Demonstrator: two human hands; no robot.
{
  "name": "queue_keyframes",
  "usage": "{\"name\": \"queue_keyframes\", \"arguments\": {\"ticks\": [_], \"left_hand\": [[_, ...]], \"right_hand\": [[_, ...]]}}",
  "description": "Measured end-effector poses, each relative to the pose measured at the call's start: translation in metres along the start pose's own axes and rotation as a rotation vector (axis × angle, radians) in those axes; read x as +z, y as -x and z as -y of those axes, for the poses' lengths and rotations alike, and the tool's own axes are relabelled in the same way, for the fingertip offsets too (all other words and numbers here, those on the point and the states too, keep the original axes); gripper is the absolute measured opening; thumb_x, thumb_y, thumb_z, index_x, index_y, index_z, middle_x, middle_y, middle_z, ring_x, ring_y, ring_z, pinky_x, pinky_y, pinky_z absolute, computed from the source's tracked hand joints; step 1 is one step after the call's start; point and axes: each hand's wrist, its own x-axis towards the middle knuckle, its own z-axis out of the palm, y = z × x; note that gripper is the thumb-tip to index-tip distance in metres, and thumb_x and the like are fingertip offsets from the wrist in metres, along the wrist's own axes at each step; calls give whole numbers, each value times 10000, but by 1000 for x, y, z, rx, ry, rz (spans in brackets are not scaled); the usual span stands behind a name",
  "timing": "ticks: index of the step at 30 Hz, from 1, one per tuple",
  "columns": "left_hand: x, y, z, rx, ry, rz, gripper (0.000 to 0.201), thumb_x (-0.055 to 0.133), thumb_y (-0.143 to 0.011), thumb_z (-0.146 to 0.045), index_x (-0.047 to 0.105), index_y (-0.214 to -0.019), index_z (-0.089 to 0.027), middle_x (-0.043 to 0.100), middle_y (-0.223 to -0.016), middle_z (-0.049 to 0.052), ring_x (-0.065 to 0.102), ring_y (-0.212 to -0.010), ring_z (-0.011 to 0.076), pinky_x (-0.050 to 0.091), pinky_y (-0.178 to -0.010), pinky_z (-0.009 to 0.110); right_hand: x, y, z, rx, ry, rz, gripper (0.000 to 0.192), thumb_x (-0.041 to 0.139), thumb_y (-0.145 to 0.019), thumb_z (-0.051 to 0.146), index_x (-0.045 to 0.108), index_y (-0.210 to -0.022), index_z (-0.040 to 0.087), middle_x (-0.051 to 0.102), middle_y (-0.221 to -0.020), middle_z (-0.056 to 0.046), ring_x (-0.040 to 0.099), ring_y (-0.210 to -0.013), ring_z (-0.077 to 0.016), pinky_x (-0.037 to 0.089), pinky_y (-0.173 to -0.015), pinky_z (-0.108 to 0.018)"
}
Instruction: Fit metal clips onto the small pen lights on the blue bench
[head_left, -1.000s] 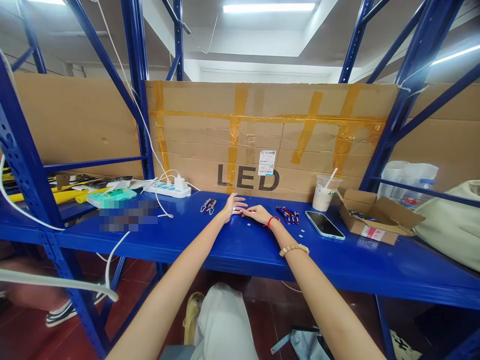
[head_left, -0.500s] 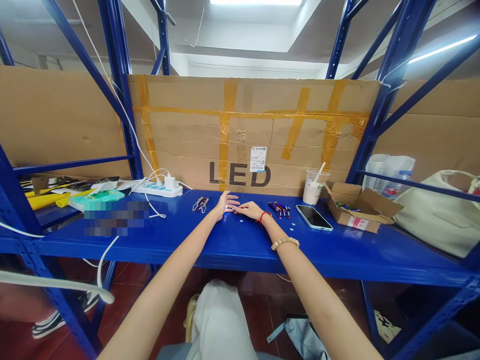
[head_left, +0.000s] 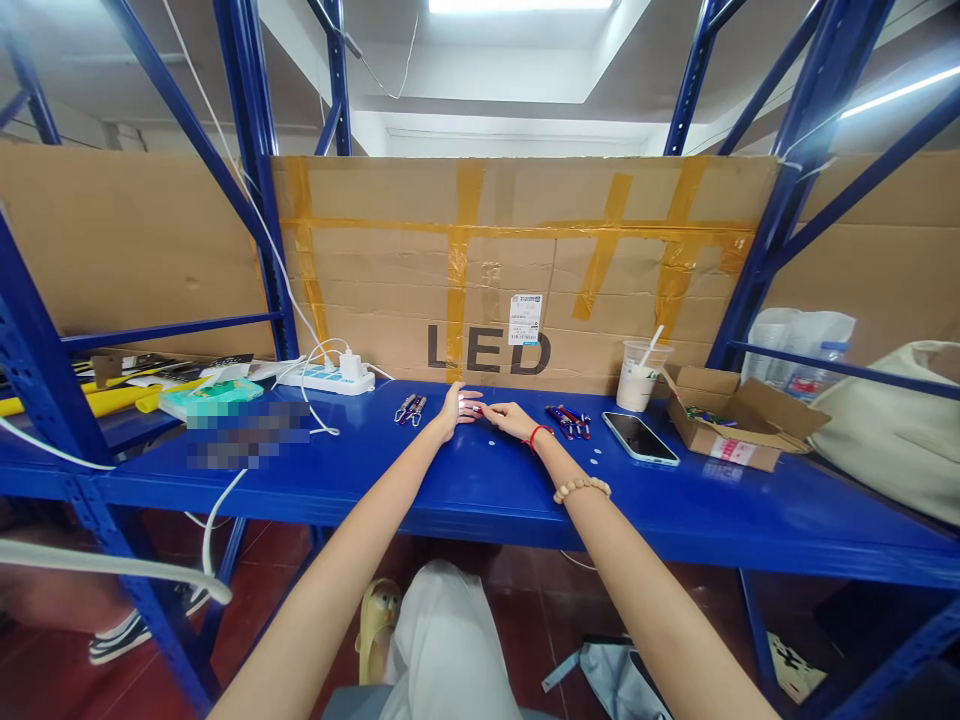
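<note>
My left hand (head_left: 455, 412) is above the blue shelf top (head_left: 465, 490), its fingers stretched to the right and somewhat apart. My right hand (head_left: 508, 418) meets those fingertips with its own thumb and fingers pinched together. A tiny reddish spot shows at the pinch, too small to name. Left of my hands lies a small group of silvery and dark carabiners (head_left: 410, 409). On the other side, by my right wrist, is a group of red and blue-purple carabiners (head_left: 568, 421).
A phone (head_left: 640, 438), a plastic cup with a straw (head_left: 637, 380) and an open cardboard box (head_left: 731, 420) stand to the right. A power strip (head_left: 326, 378) with white cables lies at left. Taped cardboard (head_left: 375, 290) walls the back; a pale bag (head_left: 892, 440) sits far right.
The whole view has shifted slightly, so things sit a little farther right. My right fingers have drawn into a tighter pinch against my left fingertips. The carabiner groups lie unmoved.
</note>
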Motion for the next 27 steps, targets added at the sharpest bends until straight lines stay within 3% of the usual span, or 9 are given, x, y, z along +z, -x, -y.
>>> {"name": "queue_keyframes", "arguments": {"ticks": [10, 17, 27], "left_hand": [[-3, -4, 5, 19, 11, 24, 507, 224, -823, -433, 612, -909, -118, 669, -863, 128, 600, -680, 164, 460, -638, 244], [-3, -6, 4, 5, 31, 29, 485, 240, -823, -429, 612, -907, -128, 669, -904, 124, 604, -687, 162, 486, -628, 242], [-5, -7, 6, 16, 0, 31, 502, 223, -819, -449, 602, -900, -129, 664, -931, 125, 596, -658, 150, 467, -600, 228]], "right_hand": [[-1, -2, -2, -24, -37, 44, 614, 473, -668, 654, 695, -855, 114, 516, -618, 10, 386, -594, -102, 315, -563, -235], [1, -3, -3, 18, -23, -2, 544, 478, -710, 624, 716, -823, 148, 573, -617, 2, 450, -602, -119, 343, -558, -237], [1, 0, 0, 32, -46, 25, 501, 563, -692, 580, 731, -867, 142, 680, -797, -48, 545, -709, -158, 403, -653, -243]]}}
